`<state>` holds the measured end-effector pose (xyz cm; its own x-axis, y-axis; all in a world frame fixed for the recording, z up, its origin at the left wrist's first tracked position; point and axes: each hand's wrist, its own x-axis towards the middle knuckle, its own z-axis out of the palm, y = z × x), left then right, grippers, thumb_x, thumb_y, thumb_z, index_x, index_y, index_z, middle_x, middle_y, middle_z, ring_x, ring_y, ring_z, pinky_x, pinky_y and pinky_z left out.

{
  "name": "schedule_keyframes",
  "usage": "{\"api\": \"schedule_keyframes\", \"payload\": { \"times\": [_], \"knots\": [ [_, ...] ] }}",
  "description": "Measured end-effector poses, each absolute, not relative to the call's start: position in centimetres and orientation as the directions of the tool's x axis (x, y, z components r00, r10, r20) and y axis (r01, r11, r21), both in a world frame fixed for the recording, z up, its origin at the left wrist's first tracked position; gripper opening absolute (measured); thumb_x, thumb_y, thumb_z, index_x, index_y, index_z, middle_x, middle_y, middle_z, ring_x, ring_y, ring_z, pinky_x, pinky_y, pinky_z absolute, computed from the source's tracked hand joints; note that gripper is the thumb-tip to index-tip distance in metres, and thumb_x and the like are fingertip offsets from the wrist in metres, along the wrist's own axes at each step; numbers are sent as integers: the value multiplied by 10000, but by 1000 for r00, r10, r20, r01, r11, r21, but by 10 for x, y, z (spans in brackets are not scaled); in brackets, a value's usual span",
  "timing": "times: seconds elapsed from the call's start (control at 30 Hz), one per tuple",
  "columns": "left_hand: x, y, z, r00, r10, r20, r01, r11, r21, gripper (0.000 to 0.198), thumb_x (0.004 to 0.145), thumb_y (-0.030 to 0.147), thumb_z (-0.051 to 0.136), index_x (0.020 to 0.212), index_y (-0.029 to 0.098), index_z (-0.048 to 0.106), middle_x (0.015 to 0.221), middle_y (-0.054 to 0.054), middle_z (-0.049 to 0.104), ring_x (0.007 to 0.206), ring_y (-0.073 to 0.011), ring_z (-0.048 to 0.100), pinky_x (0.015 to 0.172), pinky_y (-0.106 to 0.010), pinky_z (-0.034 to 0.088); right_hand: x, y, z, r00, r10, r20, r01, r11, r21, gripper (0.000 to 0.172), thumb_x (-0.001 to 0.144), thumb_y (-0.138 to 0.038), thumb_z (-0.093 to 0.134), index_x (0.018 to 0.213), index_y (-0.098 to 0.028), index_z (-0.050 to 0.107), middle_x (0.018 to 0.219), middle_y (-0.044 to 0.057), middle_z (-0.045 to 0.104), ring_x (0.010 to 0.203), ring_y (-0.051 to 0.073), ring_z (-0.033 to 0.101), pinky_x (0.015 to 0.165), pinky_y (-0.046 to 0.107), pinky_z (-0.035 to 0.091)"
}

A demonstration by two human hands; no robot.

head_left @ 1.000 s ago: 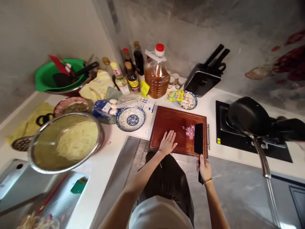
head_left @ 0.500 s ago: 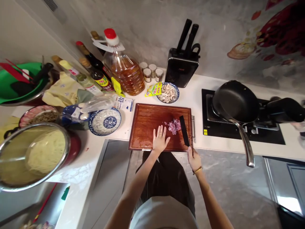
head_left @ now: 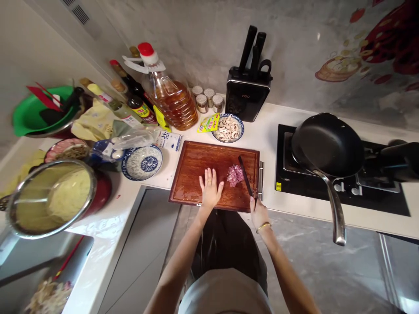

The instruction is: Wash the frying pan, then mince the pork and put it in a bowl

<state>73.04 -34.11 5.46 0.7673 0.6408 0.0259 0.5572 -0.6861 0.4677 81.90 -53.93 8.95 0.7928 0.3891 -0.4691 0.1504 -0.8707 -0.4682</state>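
A brown wooden cutting board (head_left: 196, 174) lies at the counter's front edge. My left hand (head_left: 211, 189) rests on its lower middle, fingers spread, holding nothing. Gripped by its handle, a dark-bladed knife (head_left: 245, 176) is in my right hand (head_left: 259, 212) at the board's lower right corner. The blade points away from me, beside a small heap of chopped purple-pink pieces (head_left: 235, 175). That heap sits between my left hand and the blade.
Behind the board stand a bowl of sliced mushrooms (head_left: 228, 128), a knife block (head_left: 248, 98) and an oil jug (head_left: 176, 104). A patterned bowl (head_left: 142, 162) and large pot (head_left: 103, 192) are leftward. Rightward, a black pan (head_left: 327, 144) sits on the stove, handle overhanging the edge.
The knife blade now lies nearer the chopped pieces, which form a tighter heap. My left hand is slightly farther from them. The whole view has shifted a little.
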Motion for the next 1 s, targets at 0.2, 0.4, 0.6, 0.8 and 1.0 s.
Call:
{"api": "schedule_keyframes", "payload": {
  "times": [0.2, 0.4, 0.6, 0.8, 1.0],
  "knots": [
    [691, -346, 61, 682, 731, 26, 604, -582, 544, 556, 953, 349, 277, 1461, 145, 178, 1538, -139, 144, 1436, -229, 42, 1146, -513, 64, 835, -533, 95, 786, 406, -466, 196, -879, -434, 438, 943, -464, 253, 915, -175, 581, 777, 124, 687, 724, 234, 654, 641, 306, 419],
    [694, -352, 62, 684, 729, 31, 564, -555, 612, 533, 952, 318, 290, 1454, 161, 206, 1534, -133, 170, 1434, -226, 72, 1145, -515, 70, 827, -527, 97, 797, 385, -465, 187, -890, -416, 409, 947, -445, 265, 883, -184, 574, 759, 105, 679, 728, 225, 660, 648, 299, 427],
    [700, -342, 71, 673, 738, 46, 533, -528, 661, 527, 952, 312, 288, 1454, 173, 208, 1539, -126, 155, 1436, -222, 55, 1146, -509, 69, 808, -518, 96, 811, 335, -479, 123, -899, -421, 398, 933, -495, 296, 932, -197, 560, 718, 90, 665, 671, 211, 652, 607, 287, 421],
    [695, -334, 72, 650, 759, 29, 542, -490, 683, 527, 952, 311, 288, 1455, 181, 204, 1539, -121, 157, 1436, -223, 49, 1145, -517, 59, 801, -519, 99, 795, 342, -501, 127, -901, -414, 413, 936, -502, 269, 888, -212, 559, 735, 84, 663, 699, 213, 652, 627, 291, 421],
    [695, -330, 73, 639, 769, 32, 548, -483, 683, 526, 951, 311, 291, 1453, 171, 213, 1535, -126, 169, 1435, -228, 58, 1144, -518, 57, 801, -523, 102, 756, 384, -530, 201, -907, -370, 393, 940, -468, 289, 868, -203, 570, 714, 82, 663, 661, 207, 645, 607, 285, 412]
  ]
}}
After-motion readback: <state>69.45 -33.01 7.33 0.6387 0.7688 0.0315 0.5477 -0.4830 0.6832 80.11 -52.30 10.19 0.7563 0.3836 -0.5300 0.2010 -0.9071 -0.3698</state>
